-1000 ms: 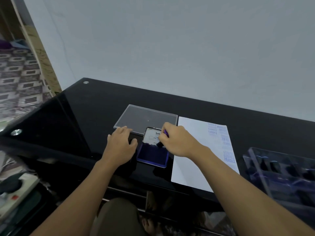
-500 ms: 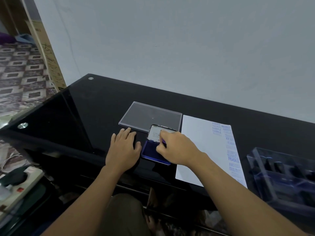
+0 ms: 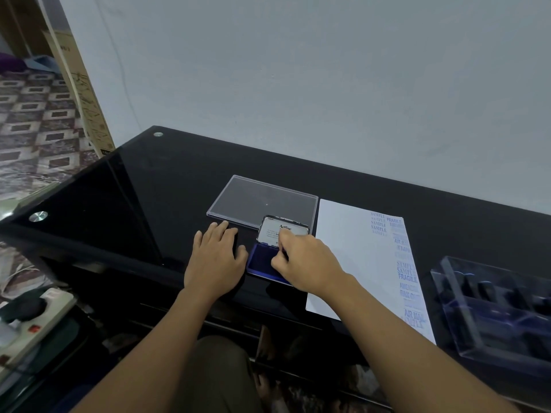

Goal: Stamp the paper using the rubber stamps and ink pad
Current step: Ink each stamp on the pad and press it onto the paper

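1. Since a second ago, the right hand (image 3: 307, 263) has dropped from the open lid onto the blue rectangular ink pad (image 3: 262, 262). Its fingers pinch a small rubber stamp, now hidden beneath them.
2. The left hand (image 3: 216, 260) lies flat, fingers straight on the glossy black glass table (image 3: 149, 204), with the thumb just beside the pad's left edge.
3. A white paper sheet (image 3: 351, 257) with blue prints lies just right of the right fingers.
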Tool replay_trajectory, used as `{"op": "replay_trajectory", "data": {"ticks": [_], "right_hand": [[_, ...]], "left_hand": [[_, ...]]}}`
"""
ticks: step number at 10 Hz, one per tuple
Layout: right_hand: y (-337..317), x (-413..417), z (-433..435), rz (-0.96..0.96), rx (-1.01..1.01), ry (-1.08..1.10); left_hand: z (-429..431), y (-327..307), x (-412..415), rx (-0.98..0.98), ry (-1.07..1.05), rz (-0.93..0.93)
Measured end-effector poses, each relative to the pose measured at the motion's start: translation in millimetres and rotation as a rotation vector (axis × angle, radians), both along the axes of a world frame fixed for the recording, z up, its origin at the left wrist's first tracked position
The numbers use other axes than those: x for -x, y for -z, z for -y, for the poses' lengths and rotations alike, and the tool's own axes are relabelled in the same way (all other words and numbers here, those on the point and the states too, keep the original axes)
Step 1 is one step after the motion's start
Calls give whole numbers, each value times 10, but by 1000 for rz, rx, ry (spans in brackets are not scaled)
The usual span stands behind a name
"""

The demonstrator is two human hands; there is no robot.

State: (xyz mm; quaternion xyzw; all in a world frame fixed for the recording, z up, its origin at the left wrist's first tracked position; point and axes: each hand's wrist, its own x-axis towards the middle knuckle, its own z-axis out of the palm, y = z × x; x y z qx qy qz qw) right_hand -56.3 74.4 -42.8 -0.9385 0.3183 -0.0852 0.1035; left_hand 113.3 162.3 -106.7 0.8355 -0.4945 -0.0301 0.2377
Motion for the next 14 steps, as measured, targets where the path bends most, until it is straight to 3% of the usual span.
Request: {"op": "replay_trajectory", "data": {"ticks": [14], "right_hand": [[-7,-13,22,10,-2,-13]], "left_hand": [[25,-73,18,-21,-14,-42]]}}
